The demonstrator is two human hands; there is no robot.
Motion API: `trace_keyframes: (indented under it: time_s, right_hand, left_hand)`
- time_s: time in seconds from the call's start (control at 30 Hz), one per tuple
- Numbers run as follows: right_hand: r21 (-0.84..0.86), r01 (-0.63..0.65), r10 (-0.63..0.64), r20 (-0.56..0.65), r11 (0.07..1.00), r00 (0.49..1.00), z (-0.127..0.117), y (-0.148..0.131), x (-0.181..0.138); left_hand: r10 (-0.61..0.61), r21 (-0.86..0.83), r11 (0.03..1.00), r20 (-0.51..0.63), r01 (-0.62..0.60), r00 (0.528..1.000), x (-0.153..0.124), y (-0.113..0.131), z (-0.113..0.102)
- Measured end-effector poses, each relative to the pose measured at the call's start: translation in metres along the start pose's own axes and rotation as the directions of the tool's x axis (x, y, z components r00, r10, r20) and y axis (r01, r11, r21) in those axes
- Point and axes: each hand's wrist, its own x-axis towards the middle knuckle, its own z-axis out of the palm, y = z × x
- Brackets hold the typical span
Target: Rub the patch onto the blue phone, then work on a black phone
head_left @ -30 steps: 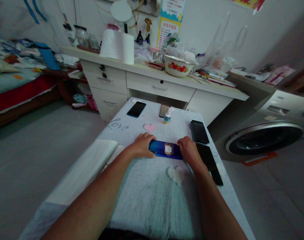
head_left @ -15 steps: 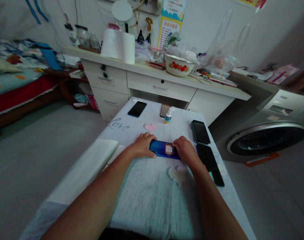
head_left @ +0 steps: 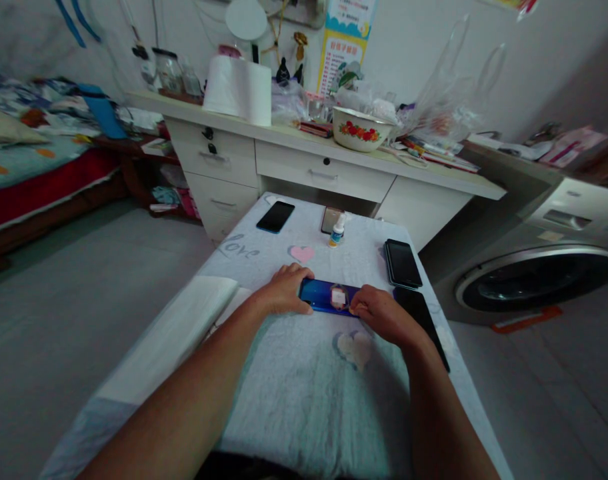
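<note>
A blue smartphone [head_left: 320,297] lies flat on the cloth-covered table with its glossy back up. On its back is a small hexagonal patch [head_left: 339,297] with a pale centre and a brownish rim. My left hand [head_left: 287,291] grips the phone's left end, thumb along the near edge and fingers at the far edge. Over the right end is my right hand [head_left: 379,310], its fingertips bent together at the right rim of the patch. Whether they hold anything is too small to tell. Beyond the phone stands a small white spray bottle [head_left: 337,231] with a blue and yellow label.
Near the table's far left lies a dark phone [head_left: 275,217]; another phone [head_left: 333,219] is behind the bottle. Stacked phones [head_left: 403,263] and a black tablet [head_left: 421,320] line the right side. A white desk [head_left: 304,143] stands beyond, a washing machine [head_left: 524,227] to the right.
My right hand has shifted slightly right and toward me, from the patch's upper right corner to its lower right rim, fingers more curled. My left hand and the phone stay in place.
</note>
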Motion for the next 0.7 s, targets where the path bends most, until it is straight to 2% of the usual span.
trace_keyframes:
  time_s: [0.13,0.4,0.7]
  right_hand:
    - [0.028,0.03,-0.031,0.033,0.999,0.999,-0.002,-0.001,-0.003]
    - [0.019,0.001,-0.002,0.021,1.0,1.0,-0.004,0.009,-0.004]
    - [-0.009,0.104,-0.104,0.015,0.995,0.994,0.008,-0.014,0.002]
  left_hand:
    - [-0.001,0.003,1.0,0.006,0.001,1.0,0.0,0.001,-0.001]
    - [0.004,-0.013,1.0,0.007,-0.004,1.0,0.0,0.001,-0.002]
    - [0.007,-0.008,1.0,-0.002,-0.007,1.0,0.0,0.001,-0.001]
